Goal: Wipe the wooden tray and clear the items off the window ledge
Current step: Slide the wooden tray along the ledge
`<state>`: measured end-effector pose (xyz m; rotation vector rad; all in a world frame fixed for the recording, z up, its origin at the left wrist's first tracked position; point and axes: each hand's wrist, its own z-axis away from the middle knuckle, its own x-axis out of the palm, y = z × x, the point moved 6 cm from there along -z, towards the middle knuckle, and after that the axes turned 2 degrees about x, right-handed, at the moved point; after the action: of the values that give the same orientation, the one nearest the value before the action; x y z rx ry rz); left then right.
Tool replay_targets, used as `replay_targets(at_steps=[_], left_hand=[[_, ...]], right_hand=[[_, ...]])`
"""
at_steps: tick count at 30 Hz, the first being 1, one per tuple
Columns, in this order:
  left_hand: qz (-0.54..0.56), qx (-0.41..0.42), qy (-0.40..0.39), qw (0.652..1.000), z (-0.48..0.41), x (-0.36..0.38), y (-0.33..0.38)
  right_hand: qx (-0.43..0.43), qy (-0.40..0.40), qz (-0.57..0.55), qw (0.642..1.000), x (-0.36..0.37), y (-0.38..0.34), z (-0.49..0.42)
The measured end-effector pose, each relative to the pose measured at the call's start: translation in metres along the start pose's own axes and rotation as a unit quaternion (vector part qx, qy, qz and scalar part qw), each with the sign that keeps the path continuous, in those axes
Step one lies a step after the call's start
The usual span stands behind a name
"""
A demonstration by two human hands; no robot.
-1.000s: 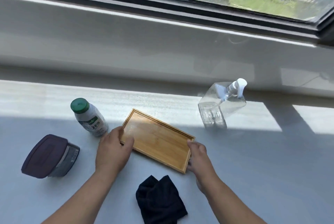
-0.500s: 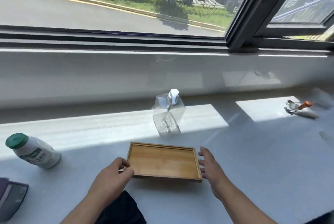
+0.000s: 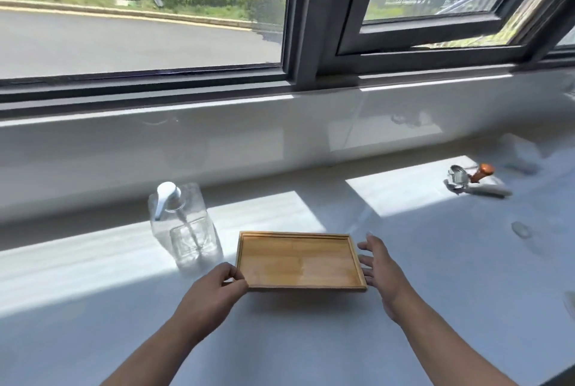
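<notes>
Wooden tray [image 3: 298,259], left hand [image 3: 214,294] pinching its corner (right hand [image 3: 381,270] beside, open)

We can read no text anywhere here. The clear pump bottle [image 3: 183,227] carries no label that we can make out.

Pump bottle [image 3: 183,227] crowds tray [image 3: 298,261] left; ledge [image 3: 435,261] right open

left hand [image 3: 214,290]: fingers curled, pinching. right hand [image 3: 381,270]: flat, fingers spread. both forearms bare, extended forward.
</notes>
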<state>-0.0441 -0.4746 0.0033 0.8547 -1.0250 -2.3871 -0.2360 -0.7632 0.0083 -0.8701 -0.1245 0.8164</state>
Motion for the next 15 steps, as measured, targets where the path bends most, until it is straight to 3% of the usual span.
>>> replay_targets(at_steps=[9,15], left_hand=[[0.023,-0.024,0.034,0.999,-0.093,0.034,0.069],[0.066,-0.046,0.012,0.997,-0.154,0.059,0.082]], right_hand=[[-0.031,-0.010,0.027,0.999,-0.026,-0.082,-0.121],[-0.052,0.005,0.091,0.995,-0.017,-0.121,-0.199]])
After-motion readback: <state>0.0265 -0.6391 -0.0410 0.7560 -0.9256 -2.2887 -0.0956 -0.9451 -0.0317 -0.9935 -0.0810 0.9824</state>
